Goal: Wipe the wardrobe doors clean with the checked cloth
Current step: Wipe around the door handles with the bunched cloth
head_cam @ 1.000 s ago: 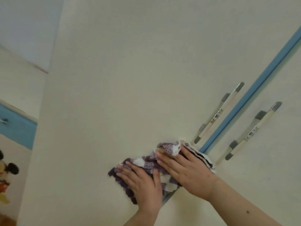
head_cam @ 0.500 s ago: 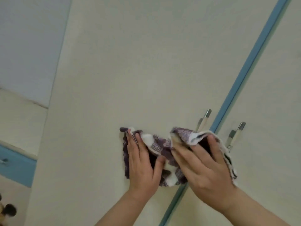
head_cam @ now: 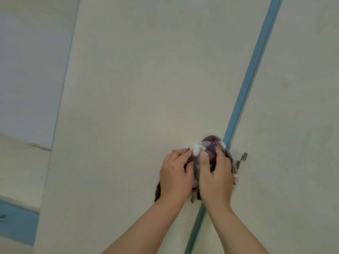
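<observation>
Hands have drawn together: left hand (head_cam: 175, 177) and right hand (head_cam: 217, 180) both grip the cloth (head_cam: 210, 144). It lay spread half a second ago and is now bunched over the left door (head_cam: 137, 88) handle (head_cam: 193, 198) beside the blue strip (head_cam: 245, 88). Wiping has probably moved from panel to handle.

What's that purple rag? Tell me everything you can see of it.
The checked cloth is purple and white, soft and fuzzy-looking like terry. It is bunched into a lump, pressed against the cream wardrobe door beside the blue strip. The left hand and right hand both grip it, covering most of it.
</observation>
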`<state>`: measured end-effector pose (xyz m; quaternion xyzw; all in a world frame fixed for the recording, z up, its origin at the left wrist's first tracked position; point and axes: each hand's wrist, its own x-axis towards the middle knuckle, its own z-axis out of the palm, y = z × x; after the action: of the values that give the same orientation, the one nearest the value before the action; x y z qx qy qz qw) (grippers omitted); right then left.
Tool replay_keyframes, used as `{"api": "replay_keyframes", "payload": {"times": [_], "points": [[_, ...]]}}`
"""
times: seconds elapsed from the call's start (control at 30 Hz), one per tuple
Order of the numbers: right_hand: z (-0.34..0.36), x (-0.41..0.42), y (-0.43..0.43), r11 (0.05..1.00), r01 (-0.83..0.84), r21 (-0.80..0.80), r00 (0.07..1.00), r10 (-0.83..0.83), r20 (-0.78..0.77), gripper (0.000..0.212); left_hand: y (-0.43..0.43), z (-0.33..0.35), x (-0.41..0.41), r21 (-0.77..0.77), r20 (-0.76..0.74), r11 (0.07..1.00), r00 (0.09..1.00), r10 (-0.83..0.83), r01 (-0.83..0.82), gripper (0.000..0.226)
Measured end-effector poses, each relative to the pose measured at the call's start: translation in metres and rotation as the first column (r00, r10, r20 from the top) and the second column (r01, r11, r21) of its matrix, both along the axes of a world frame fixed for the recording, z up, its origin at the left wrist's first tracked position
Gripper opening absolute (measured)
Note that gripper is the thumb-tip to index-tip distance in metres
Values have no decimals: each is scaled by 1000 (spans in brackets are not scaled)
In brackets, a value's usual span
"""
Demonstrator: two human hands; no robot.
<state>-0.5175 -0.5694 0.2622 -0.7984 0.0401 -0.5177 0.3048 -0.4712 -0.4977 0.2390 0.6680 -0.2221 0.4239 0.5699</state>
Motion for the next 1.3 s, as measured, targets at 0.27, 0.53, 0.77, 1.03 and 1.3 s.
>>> {"api": "replay_keyframes", "payload": {"times": [0.27, 0.53, 0.77, 1.03, 1.3], "points": [[-2, 16, 2, 989, 139, 58, 990, -141, 32, 35, 0, -7, 10, 153, 108, 985, 989, -101, 84, 27], [-19, 31, 13, 957, 260, 127, 941, -281, 191, 29, 11, -14, 19, 220, 162, 966, 971, -174, 136, 36], [-46, 34, 19, 942, 225, 248, 925, -286, 249, 26, 17, -24, 26, 276, 193, 948, 957, -217, 159, 32], [-93, 32, 12, 940, 299, 164, 940, -320, 119, 15, 20, -55, 27, 351, 209, 927, 954, -213, 130, 32], [-106, 18, 13, 966, 179, 186, 983, -184, 9, 38, 21, -68, 23, 434, 136, 894, 972, -191, 115, 32]]}}
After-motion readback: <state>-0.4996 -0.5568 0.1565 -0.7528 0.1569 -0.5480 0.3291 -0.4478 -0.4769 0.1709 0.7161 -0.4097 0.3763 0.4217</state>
